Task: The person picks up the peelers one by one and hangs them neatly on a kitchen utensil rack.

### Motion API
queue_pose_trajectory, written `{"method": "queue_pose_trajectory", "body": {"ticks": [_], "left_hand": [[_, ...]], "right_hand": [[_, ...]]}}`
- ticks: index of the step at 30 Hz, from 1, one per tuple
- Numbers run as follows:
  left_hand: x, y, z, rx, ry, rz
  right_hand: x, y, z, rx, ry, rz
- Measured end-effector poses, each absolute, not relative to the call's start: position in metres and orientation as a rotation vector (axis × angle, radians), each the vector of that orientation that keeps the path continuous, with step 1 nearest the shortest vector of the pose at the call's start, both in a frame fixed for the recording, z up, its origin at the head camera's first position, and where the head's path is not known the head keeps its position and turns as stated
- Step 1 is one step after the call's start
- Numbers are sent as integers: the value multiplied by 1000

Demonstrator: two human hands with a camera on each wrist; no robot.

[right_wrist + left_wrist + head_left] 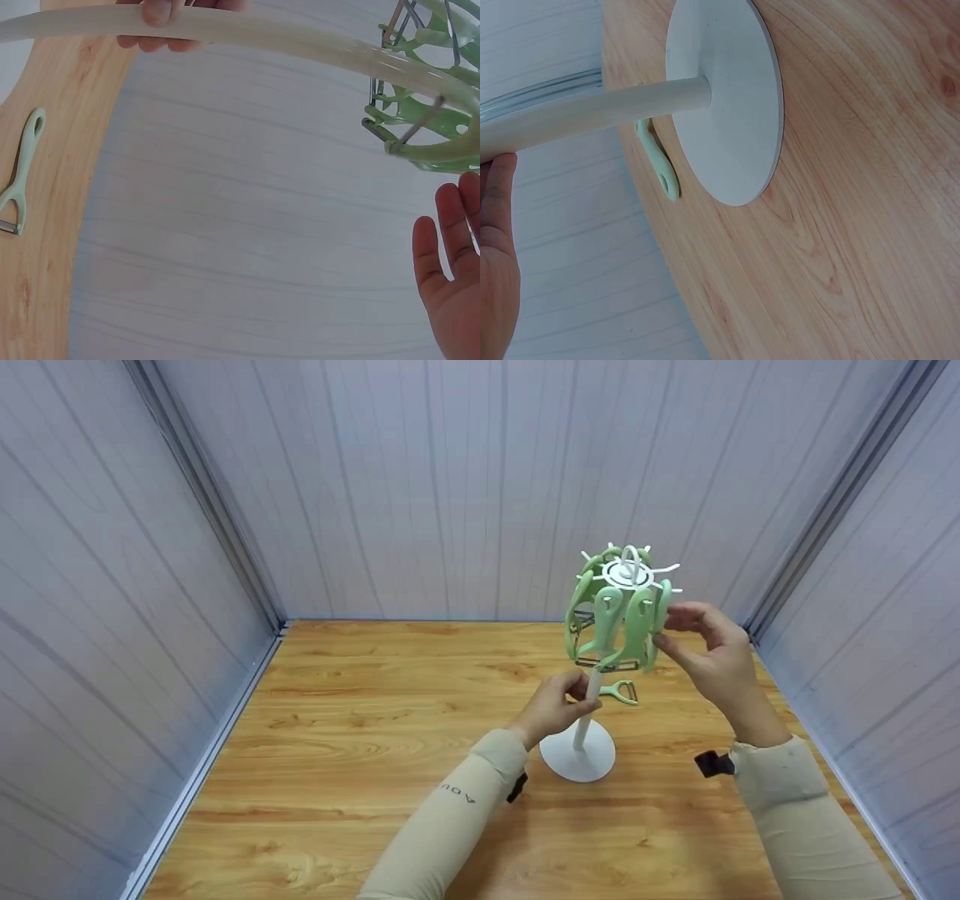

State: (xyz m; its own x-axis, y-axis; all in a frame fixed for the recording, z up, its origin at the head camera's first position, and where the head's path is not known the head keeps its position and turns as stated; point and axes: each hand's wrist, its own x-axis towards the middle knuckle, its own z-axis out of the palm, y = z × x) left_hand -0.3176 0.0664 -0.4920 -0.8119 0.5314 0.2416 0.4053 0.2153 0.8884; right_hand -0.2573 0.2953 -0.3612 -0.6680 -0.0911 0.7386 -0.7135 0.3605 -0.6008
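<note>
A white stand rises from a round base [559,754] on the wooden table. Its pole [592,112] is pinched between the thumb and fingers of my left hand [559,705]. Several green peelers [609,619] hang by their handles from the hooked rack [628,575] on top. At the right of this ring, my right hand [716,656] pinches the edge of a hanging peeler [661,611] with thumb and forefinger. Its other fingers [450,225] extend in the right wrist view, where the thumb is out of sight.
One loose green peeler [26,161] lies on the table [360,735] behind the stand's base. Panelled walls [450,487] enclose the table at the back and both sides.
</note>
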Motion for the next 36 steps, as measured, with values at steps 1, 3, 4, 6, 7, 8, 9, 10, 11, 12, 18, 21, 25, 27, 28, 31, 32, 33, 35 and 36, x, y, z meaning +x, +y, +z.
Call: {"method": "queue_pose_trajectory", "body": {"ticks": [1, 3, 4, 6, 7, 8, 9, 10, 11, 12, 18, 21, 25, 27, 28, 31, 32, 33, 35, 36], "left_hand": [[-318, 66, -492, 909, 2358, 1663], [-318, 66, -492, 900, 2361, 1660], [-318, 66, -492, 901, 2364, 1659], [-318, 66, -492, 910, 2368, 1658], [-319, 66, -492, 916, 2371, 1657], [-319, 67, -492, 921, 2373, 1656], [-319, 67, -492, 925, 2376, 1654], [-319, 67, -492, 928, 2377, 1652], [-319, 67, -492, 933, 2378, 1653], [-319, 67, -492, 936, 2376, 1654], [-319, 67, -492, 939, 2371, 1655], [-318, 67, -492, 929, 2366, 1653], [-317, 67, -491, 915, 2359, 1658], [-316, 68, -491, 913, 2356, 1662], [-316, 68, -491, 914, 2355, 1665], [-316, 68, -491, 922, 2353, 1672], [-315, 68, -491, 925, 2351, 1676], [-315, 68, -491, 929, 2349, 1677], [-315, 69, -491, 931, 2351, 1677], [-315, 69, -491, 930, 2351, 1678]], "right_hand": [[-258, 296, -362, 684, -2016, 1329], [-260, 298, -364, 655, -2020, 1341], [-260, 299, -365, 642, -2025, 1339], [-262, 302, -367, 607, -2042, 1338], [-263, 303, -369, 587, -2055, 1334], [-264, 305, -370, 565, -2071, 1332], [-265, 307, -371, 541, -2087, 1332], [-266, 308, -373, 518, -2101, 1336], [-267, 310, -374, 494, -2118, 1339], [-268, 312, -376, 473, -2133, 1343], [-276, 320, -385, 419, -2177, 1339], [-279, 322, -390, 416, -2203, 1298], [-284, 327, -398, 421, -2241, 1253], [-287, 329, -402, 430, -2260, 1228], [-288, 329, -404, 432, -2269, 1214], [-291, 331, -409, 440, -2293, 1163], [-291, 331, -410, 441, -2300, 1150], [-292, 331, -412, 439, -2306, 1140], [-295, 331, -414, 439, -2314, 1137], [-297, 331, -416, 439, -2319, 1134]]}}
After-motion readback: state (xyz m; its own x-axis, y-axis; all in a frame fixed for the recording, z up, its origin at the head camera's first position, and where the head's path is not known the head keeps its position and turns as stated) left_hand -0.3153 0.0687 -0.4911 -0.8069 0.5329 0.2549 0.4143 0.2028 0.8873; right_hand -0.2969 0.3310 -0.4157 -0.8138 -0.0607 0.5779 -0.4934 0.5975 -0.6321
